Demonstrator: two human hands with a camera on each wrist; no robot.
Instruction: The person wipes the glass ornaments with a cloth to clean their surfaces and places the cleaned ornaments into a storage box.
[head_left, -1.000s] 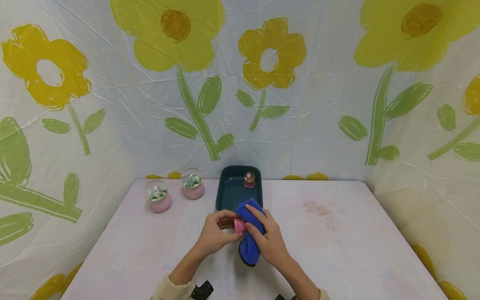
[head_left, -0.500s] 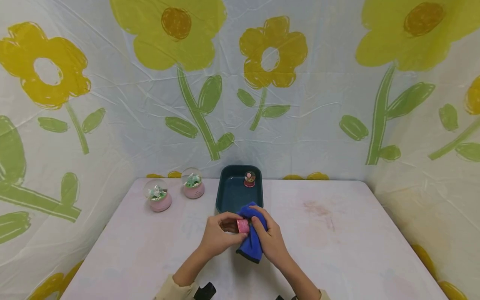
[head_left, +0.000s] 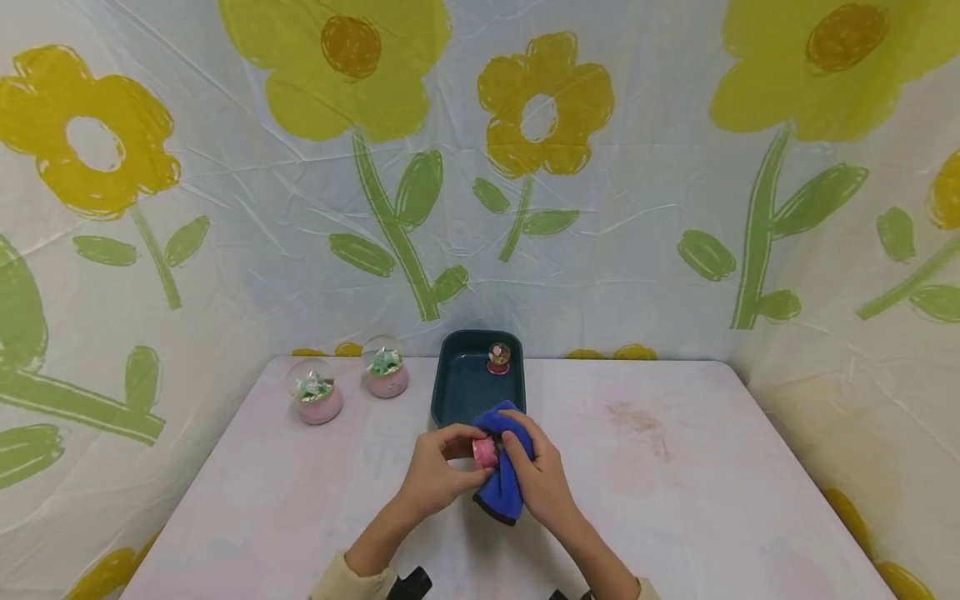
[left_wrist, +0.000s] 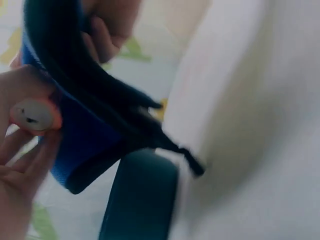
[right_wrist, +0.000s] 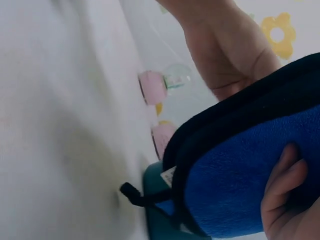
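Observation:
My left hand point(head_left: 442, 468) pinches the pink base of a small snow globe point(head_left: 484, 452) between thumb and fingers. In the left wrist view, the pale round underside of the snow globe point(left_wrist: 35, 116) faces the camera. A blue cloth point(head_left: 504, 487) with a dark edge covers its other end, so the globe part is mostly hidden. My right hand point(head_left: 543, 475) grips that cloth around the snow globe, above the table. In the right wrist view, the curled fingers point(right_wrist: 285, 182) press into the folded blue cloth point(right_wrist: 235, 170).
Just beyond the hands stands a dark teal tray point(head_left: 442, 392), with another small snow globe point(head_left: 498, 358) inside at its back right. Two larger snow globes with pink bases, a nearer one point(head_left: 318, 396) and a farther one point(head_left: 386, 371), stand on the white table point(head_left: 675, 483) to the left.
My right hand has shifted its hold on the cloth, its thumb now lying over it. The cloth's lower end has swung, and the pink base has moved slightly right.

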